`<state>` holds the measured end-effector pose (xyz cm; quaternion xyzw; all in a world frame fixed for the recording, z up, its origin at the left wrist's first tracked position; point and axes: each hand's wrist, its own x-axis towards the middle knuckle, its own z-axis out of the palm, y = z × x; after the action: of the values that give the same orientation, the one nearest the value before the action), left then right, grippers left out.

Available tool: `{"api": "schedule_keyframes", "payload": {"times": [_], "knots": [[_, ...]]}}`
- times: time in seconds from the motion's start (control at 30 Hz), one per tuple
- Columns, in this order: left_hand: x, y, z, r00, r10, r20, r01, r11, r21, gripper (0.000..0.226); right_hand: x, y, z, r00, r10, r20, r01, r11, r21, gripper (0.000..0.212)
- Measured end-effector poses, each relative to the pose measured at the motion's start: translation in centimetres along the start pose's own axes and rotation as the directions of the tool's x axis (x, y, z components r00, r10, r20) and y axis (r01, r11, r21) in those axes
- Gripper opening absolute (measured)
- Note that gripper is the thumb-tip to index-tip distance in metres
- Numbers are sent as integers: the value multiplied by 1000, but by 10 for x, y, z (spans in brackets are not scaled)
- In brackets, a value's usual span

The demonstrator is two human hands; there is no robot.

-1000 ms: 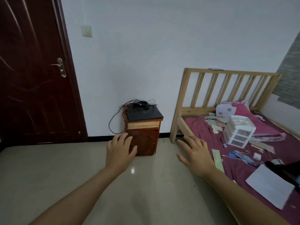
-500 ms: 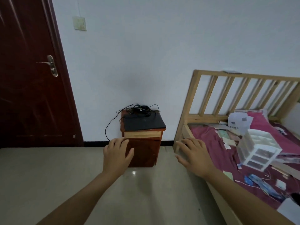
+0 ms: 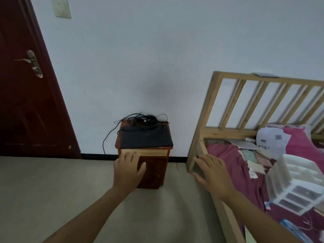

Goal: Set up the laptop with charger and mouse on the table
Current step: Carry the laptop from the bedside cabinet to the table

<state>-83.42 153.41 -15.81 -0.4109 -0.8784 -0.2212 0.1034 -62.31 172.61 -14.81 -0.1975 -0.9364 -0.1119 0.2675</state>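
A closed black laptop (image 3: 146,137) lies flat on a small reddish wooden bedside table (image 3: 154,171) against the white wall. Behind the laptop sits a tangle of black cables (image 3: 140,120) with a dark mouse-like lump (image 3: 150,118); one cable hangs down the table's left side. My left hand (image 3: 128,170) is stretched out in the air in front of the table, fingers relaxed, holding nothing. My right hand (image 3: 213,174) reaches forward beside the bed corner, fingers spread, also empty. Both hands are short of the laptop.
A dark red door (image 3: 26,88) with a metal handle stands at the left. A wooden bed frame (image 3: 206,120) with a red sheet is at the right, covered with papers and a white drawer organiser (image 3: 296,185). Beige floor (image 3: 52,190) lies open before the table.
The view has come nearer to the bedside table, which now looks larger. Both hands stay extended and empty, keeping about the same pose.
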Motion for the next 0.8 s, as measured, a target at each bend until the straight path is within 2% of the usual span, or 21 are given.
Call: {"api": "schedule_keyframes", "payload": {"times": [0.13, 0.27, 0.4, 0.47, 0.63, 0.7, 0.8], "knots": [[38, 37, 30, 996, -87, 13, 87, 996, 2, 46, 30, 59, 29, 997, -68, 22, 67, 996, 54, 44], [62, 64, 46, 980, -199, -7, 198, 979, -44, 58, 63, 97, 59, 989, -139, -47, 145, 974, 175, 39], [69, 60, 65, 953, -303, 17, 303, 952, -48, 41, 87, 106, 96, 986, -162, -26, 163, 942, 293, 42], [75, 53, 73, 934, -356, 23, 356, 933, -57, 40, 98, 104, 116, 984, -178, -1, 170, 935, 311, 43], [100, 25, 94, 904, -427, 15, 427, 902, -70, 79, 137, 97, 158, 965, -238, 110, 188, 921, 341, 43], [114, 9, 107, 888, -461, -1, 458, 884, -96, 75, 155, 97, 180, 961, -238, 142, 177, 921, 346, 45], [143, -17, 128, 844, -534, 44, 535, 835, -124, 45, 186, 101, 214, 961, -237, 145, 171, 915, 367, 45]]}}
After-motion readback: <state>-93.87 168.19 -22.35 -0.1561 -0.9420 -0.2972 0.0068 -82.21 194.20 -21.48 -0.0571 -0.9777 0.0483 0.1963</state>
